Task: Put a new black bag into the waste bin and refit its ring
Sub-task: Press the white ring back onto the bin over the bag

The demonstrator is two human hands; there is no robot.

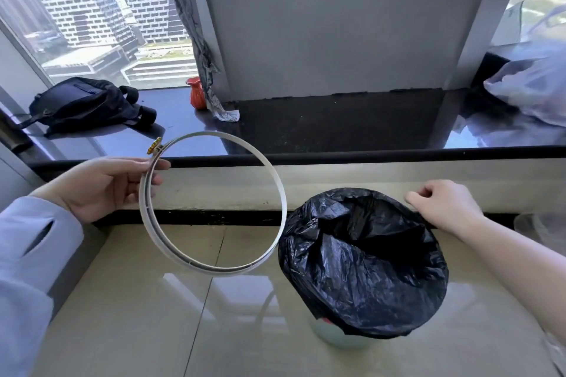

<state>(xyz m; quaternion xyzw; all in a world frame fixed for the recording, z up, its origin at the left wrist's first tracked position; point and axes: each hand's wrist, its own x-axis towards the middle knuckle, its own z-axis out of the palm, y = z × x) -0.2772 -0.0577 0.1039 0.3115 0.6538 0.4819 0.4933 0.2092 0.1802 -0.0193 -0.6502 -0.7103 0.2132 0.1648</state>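
The left hand (105, 188) holds the white ring (211, 203) up in the air, to the left of the waste bin (340, 337) and clear of it. Its grip is closed on the ring's upper left arc, thumb on the near side and fingertips on the far side, just below a small yellow clasp (154, 145) on the rim. The ring hangs tilted, its lower edge near the bin's left side but not touching it.

The bin stands on the glossy tiled floor (153, 315), close to the base of a low wall. A black bag (364, 263) already lines it: the plastic is folded out over the rim and drapes down the outside, so only a pale strip of the bin's wall shows near the bottom. The bag's mouth is open and crumpled.

The right hand (444, 208) rests at the far right edge of the bag's rim, fingers curled in a narrow pinch at the plastic; whether it actually clamps the film cannot be told.

Above the wall runs a dark, polished window sill (337, 128). On it lie a black shoulder bag (82, 104) at the left, a small red-orange vase (196, 96) beside a grey curtain (196, 40), and a translucent plastic bag (533, 82) at the far right. A light sleeve (30, 254) covers the left forearm.
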